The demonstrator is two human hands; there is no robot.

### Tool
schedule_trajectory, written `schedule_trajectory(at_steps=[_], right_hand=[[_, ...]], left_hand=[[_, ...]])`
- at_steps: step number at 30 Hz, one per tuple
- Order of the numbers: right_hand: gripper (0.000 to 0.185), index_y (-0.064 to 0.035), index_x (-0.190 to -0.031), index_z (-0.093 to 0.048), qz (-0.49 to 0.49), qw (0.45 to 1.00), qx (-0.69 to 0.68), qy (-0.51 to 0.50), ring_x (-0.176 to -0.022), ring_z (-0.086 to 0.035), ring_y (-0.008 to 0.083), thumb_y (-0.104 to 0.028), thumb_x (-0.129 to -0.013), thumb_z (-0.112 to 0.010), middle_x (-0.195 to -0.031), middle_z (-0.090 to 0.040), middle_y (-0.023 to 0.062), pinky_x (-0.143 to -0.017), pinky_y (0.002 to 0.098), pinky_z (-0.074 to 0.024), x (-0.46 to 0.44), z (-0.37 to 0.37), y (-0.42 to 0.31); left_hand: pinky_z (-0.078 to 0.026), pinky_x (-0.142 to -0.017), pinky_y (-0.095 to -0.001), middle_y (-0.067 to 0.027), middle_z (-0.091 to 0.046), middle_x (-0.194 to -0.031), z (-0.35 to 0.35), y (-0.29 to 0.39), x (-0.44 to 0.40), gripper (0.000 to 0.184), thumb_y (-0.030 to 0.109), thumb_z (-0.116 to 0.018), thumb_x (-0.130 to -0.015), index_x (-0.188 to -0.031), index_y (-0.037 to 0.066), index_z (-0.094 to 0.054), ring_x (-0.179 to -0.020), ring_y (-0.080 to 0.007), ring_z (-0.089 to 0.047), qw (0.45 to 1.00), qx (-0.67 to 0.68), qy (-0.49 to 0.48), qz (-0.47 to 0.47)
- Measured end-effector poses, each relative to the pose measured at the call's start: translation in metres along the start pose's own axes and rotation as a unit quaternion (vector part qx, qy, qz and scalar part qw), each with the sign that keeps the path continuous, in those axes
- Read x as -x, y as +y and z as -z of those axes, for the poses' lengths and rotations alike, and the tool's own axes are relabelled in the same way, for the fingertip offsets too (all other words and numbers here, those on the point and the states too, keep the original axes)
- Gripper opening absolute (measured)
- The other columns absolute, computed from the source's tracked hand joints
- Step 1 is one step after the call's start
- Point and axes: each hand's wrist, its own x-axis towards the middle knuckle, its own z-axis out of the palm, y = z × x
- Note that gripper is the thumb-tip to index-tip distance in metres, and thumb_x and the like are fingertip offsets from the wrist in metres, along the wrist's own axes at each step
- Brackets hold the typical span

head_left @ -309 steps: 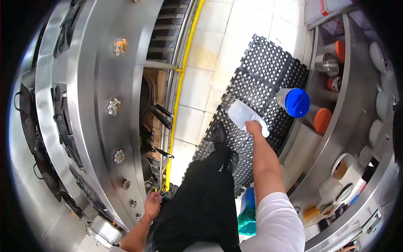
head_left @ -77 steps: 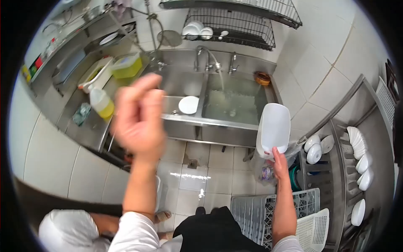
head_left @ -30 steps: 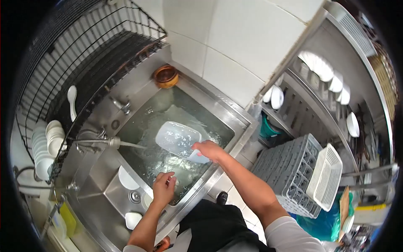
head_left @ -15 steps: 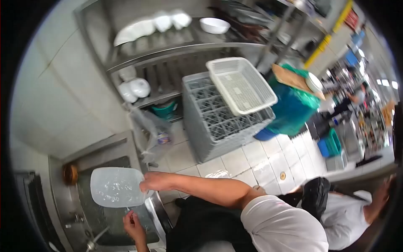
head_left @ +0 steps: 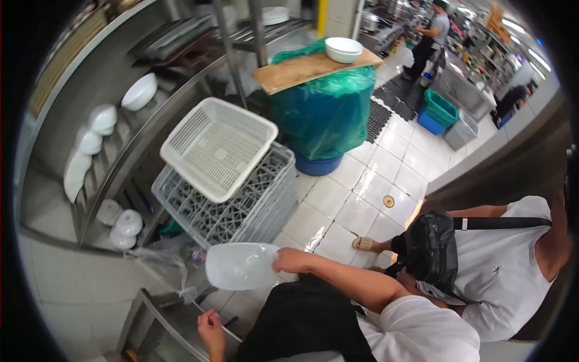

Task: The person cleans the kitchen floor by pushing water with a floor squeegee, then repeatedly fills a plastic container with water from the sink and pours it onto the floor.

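A translucent white plastic container is held out in front of my body by its right end. My right hand grips that end, fingers wrapped over the rim. Below and to the left, apart from the container, is my left hand with its fingers curled in; whether anything small lies inside them is hidden. The left hand is over the edge of the metal sink, which shows at the bottom left.
Ahead, a white perforated basket rests on stacked grey dish racks. Behind stands a blue bin with a green bag, topped by a wooden board and white bowls. A person with a black bag is close on the right.
My view has swung to the right. The container, in my right hand, has moved from above the sink to near the dish racks. My left hand has come away from the sink's middle.
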Motion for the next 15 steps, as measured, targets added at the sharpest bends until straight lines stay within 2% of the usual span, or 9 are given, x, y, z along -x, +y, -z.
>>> schedule_trajectory(at_steps=[4,6,8,10,12,13,15], right_hand=[[0.033,0.0031,-0.081,-0.064,-0.047,0.992,-0.077,0.083,-0.075,-0.060,0.0281,-0.026,-0.068,-0.058,-0.076,-0.062,0.0198,-0.070,0.0371,-0.0453,0.029,0.057,0.065],[0.030,0.0024,-0.083,-0.065,-0.161,0.967,-0.145,0.132,-0.078,-0.059,0.0267,-0.023,-0.068,-0.059,-0.078,-0.062,0.0183,-0.072,0.0356,-0.0454,0.057,0.094,0.060],[0.030,0.0039,-0.086,-0.064,-0.146,0.951,-0.182,0.205,-0.080,-0.058,0.0234,-0.020,-0.069,-0.059,-0.082,-0.062,0.0161,-0.075,0.0328,-0.0448,0.048,0.101,0.113],[0.027,0.0057,-0.089,-0.063,-0.128,0.920,-0.277,0.245,-0.085,-0.055,0.0178,-0.013,-0.070,-0.058,-0.088,-0.063,0.0126,-0.081,0.0297,-0.0419,0.037,0.110,0.161],[0.023,0.0051,-0.085,-0.063,-0.120,0.875,-0.349,0.313,-0.082,-0.055,0.0176,-0.011,-0.071,-0.058,-0.084,-0.063,0.0094,-0.078,0.0303,-0.0432,0.037,0.125,0.176],[0.023,0.0051,-0.085,-0.063,-0.122,0.871,-0.350,0.322,-0.082,-0.055,0.0176,-0.011,-0.071,-0.058,-0.084,-0.063,0.0094,-0.078,0.0303,-0.0432,0.039,0.137,0.179],[0.017,0.0033,-0.082,-0.061,-0.123,0.842,-0.385,0.358,-0.076,-0.055,0.0160,-0.010,-0.071,-0.058,-0.077,-0.061,0.0062,-0.070,0.0320,-0.0452,0.048,0.158,0.182]], left_hand=[[-0.043,-0.058,-0.0266,-0.0085,-0.053,-0.079,-0.050,0.047,-0.031,0.013,0.006,-0.059,-0.080,-0.089,-0.003,-0.062,-0.063,-0.0149,-0.051,0.997,0.001,-0.069,-0.032],[-0.043,-0.057,-0.0263,-0.0091,-0.053,-0.079,-0.065,0.073,-0.046,0.014,0.006,-0.060,-0.079,-0.090,-0.002,-0.062,-0.062,-0.0153,-0.053,0.994,-0.013,-0.089,-0.062],[-0.042,-0.058,-0.0268,-0.0066,-0.053,-0.076,-0.082,0.088,-0.061,0.011,0.008,-0.060,-0.079,-0.087,-0.001,-0.063,-0.064,-0.0135,-0.051,0.988,-0.032,-0.131,-0.074],[-0.042,-0.056,-0.0268,-0.0063,-0.052,-0.074,-0.108,0.087,-0.082,0.012,0.007,-0.060,-0.079,-0.087,-0.001,-0.063,-0.062,-0.0138,-0.051,0.987,-0.023,-0.136,-0.086],[-0.042,-0.057,-0.0263,-0.0058,-0.051,-0.073,-0.129,0.105,-0.102,0.013,0.006,-0.060,-0.078,-0.088,-0.001,-0.063,-0.062,-0.0142,-0.050,0.984,0.007,-0.167,-0.070],[-0.042,-0.057,-0.0263,-0.0058,-0.051,-0.073,-0.142,0.123,-0.114,0.013,0.006,-0.060,-0.078,-0.088,-0.001,-0.063,-0.062,-0.0142,-0.050,0.982,0.010,-0.173,-0.076],[-0.042,-0.057,-0.0258,-0.0053,-0.050,-0.072,-0.174,0.169,-0.145,0.013,0.006,-0.060,-0.078,-0.089,0.000,-0.063,-0.063,-0.0139,-0.050,0.968,0.011,-0.192,-0.161]])
